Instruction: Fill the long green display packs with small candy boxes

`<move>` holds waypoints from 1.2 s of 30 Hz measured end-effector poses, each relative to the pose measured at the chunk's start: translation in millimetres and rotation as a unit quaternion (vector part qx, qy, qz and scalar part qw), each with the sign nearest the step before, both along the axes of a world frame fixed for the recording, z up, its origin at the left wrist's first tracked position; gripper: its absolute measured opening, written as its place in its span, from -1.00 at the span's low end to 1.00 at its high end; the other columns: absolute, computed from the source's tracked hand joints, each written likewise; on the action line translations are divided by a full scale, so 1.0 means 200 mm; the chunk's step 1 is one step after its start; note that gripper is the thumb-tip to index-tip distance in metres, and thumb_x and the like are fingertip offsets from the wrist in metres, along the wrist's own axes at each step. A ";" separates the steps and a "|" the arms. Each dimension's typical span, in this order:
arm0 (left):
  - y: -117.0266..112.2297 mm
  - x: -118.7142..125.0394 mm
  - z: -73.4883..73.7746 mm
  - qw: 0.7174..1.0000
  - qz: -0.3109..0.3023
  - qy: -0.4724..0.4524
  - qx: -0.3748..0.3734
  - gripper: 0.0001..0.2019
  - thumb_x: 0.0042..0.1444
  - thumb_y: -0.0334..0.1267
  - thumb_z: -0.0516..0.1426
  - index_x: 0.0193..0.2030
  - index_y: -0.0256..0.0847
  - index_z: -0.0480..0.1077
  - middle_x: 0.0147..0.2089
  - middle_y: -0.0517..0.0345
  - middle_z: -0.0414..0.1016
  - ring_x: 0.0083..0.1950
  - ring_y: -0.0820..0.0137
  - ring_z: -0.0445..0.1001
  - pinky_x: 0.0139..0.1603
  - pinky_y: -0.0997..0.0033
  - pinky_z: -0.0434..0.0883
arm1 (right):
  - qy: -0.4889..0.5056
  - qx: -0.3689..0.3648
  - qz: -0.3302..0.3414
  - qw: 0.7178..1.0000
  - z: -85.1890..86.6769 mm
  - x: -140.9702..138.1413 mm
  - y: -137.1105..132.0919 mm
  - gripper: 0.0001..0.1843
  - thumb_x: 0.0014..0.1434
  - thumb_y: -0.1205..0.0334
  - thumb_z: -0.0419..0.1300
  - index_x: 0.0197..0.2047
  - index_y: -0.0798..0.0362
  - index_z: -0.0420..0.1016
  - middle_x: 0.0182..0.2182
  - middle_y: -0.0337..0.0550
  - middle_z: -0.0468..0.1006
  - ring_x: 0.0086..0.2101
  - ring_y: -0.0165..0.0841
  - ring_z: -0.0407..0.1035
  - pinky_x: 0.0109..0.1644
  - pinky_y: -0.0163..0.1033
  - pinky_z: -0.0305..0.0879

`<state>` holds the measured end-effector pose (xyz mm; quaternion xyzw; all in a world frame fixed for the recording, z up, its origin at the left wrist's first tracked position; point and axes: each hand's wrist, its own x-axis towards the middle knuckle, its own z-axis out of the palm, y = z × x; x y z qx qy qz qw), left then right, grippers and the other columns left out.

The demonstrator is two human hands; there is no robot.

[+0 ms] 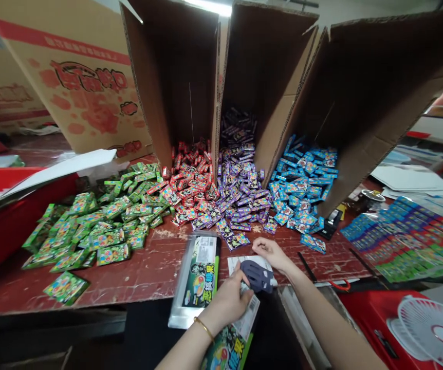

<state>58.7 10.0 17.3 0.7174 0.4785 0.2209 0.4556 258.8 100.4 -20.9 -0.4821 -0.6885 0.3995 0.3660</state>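
My left hand (229,300) closes round a dark grey slotted plastic tool (258,276), which looks like a small hand-held dispenser. Beneath that hand lies a printed green and black pack (225,347) with a white barcode label. Just beyond the tool, my right hand (270,253) has its fingers curled together over a white sheet (240,262); whatever they pinch is hidden. To the left, a stack of clear plastic bags with green and black printed headers (200,282) overhangs the table's front edge.
Small candy boxes lie in heaps: green (106,226), red (190,180), purple (240,180) and blue (306,174). Tall cardboard cartons (283,113) stand behind them. Printed colourful sheets (410,236) lie right, above a white fan (433,329). A red bin (24,221) is left.
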 end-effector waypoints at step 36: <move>-0.09 -0.15 0.12 0.986 0.055 -0.149 0.057 -0.79 0.05 -0.23 0.18 -0.20 -0.11 0.25 0.03 0.08 0.39 0.08 0.26 0.33 0.10 0.30 0.21 | 0.317 -0.085 -0.094 0.940 0.31 -0.22 -0.41 -0.25 -0.11 0.22 0.38 0.11 0.02 0.14 -0.46 -0.25 0.49 -0.42 -0.35 0.40 -0.29 -0.20 0.34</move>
